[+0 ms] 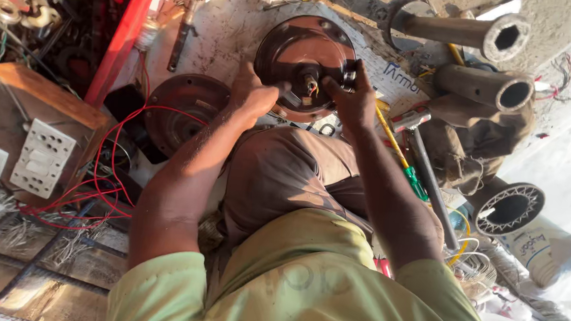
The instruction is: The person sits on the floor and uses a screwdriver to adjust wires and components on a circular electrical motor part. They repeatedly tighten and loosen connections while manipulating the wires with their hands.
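Motor housing (304, 60), brown, round, propped on the floor past the knee; left hand (253, 96) closed on its near-left rim, right hand (351, 98) pinching a small part by the hub wires (312, 86). Left of the housing: matching cover (183, 110), red wire (108, 161), switch board (42, 157); right of it: hammer (426, 167), screwdriver (405, 167), steel tubes (487, 60). Risk, as judged: thin hub wires could tear if the housing tips or the pinch slips.

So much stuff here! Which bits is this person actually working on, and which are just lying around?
In use:
round brown metal motor housing, gripped by the left hand and the right hand

Lying about:
second brown round metal cover
green-handled screwdriver
metal hammer
two grey hollow pipes
white switch board on wooden box
red wires
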